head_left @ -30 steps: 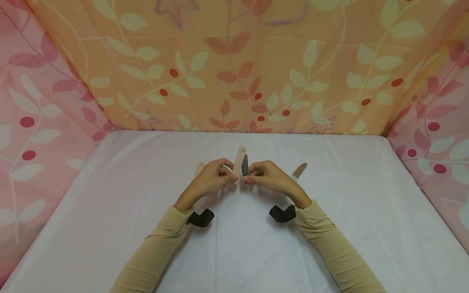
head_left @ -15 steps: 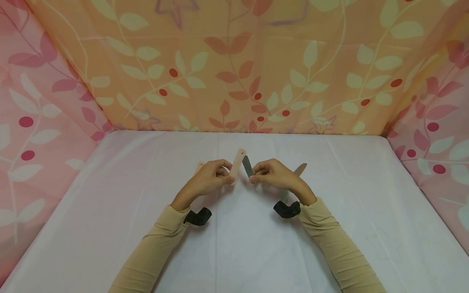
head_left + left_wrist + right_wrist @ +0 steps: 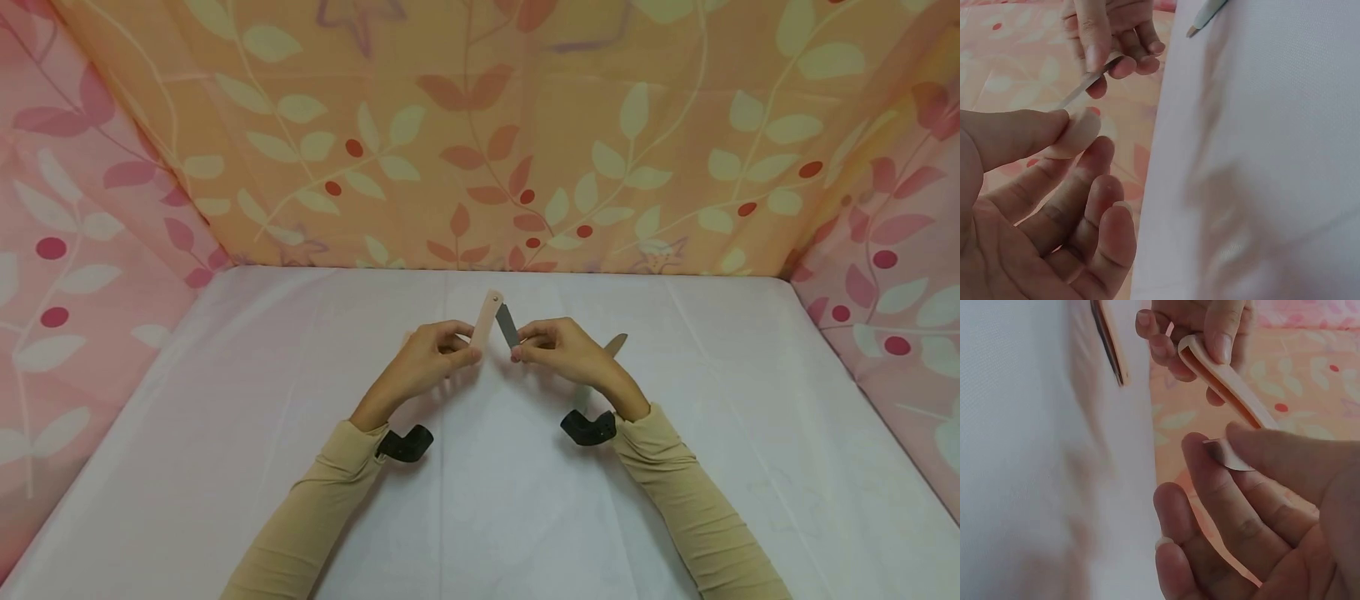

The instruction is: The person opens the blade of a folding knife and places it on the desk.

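Note:
Between the hands, over the white table, is a folding knife with a pale pink handle (image 3: 486,321) and a grey blade (image 3: 507,327). The blade is swung partly out, so the two form an upside-down V with the pivot at the top. My left hand (image 3: 431,358) pinches the lower end of the handle between thumb and fingers. The blade's tip is pinched by my right hand (image 3: 562,352); in the right wrist view the blade tip (image 3: 1235,457) shows between thumb and forefinger. An open slot runs along the handle (image 3: 1229,384) in that view.
On the white table (image 3: 495,500), a second knife (image 3: 617,345) with a pale green handle lies partly hidden behind the right wrist. Another pink folding knife (image 3: 1111,344), folded, lies behind the left hand. Patterned cloth (image 3: 480,167) hangs at the back and sides.
My right hand has moved slightly right, drawing the blade away from the handle and widening the angle between them. Both hands have since risen a little with the knife.

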The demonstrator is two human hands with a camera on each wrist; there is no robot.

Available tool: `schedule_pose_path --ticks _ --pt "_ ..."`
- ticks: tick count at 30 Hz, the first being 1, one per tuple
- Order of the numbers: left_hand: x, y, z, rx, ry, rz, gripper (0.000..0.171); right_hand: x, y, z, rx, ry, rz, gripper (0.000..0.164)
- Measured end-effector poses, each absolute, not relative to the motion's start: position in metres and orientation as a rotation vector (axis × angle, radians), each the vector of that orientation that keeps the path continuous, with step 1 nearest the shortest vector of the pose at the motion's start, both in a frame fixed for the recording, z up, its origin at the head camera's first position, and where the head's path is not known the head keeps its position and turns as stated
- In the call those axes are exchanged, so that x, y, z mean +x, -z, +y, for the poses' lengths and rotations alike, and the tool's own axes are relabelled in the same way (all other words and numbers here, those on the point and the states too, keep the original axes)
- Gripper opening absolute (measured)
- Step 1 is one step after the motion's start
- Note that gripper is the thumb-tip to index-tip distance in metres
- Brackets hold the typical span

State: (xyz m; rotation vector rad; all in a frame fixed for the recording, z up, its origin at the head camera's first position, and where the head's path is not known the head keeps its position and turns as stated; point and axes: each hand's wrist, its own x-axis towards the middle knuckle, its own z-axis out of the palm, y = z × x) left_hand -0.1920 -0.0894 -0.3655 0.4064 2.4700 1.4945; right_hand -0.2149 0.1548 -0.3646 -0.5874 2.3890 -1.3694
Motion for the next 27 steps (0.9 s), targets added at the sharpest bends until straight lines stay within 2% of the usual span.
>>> schedule_pose_path --ticks 6,16,27 --pt "-0.1918 0.3674 -0.0876 0.383 -1.524 2.429 0.034 -0.2133 0.3624 0.1535 -0.541 1.341 2.439 0.042" --pt "-0.1907 0.3685 -0.0844 0.380 -1.528 2.549 0.031 -0.2124 0.3633 0.1509 -0.528 1.452 2.345 0.033" --pt "-0.1907 0.3669 -0.0858 0.400 -1.581 2.534 0.023 -0.2120 0.3557 0.1580 -0.512 1.432 2.403 0.038"
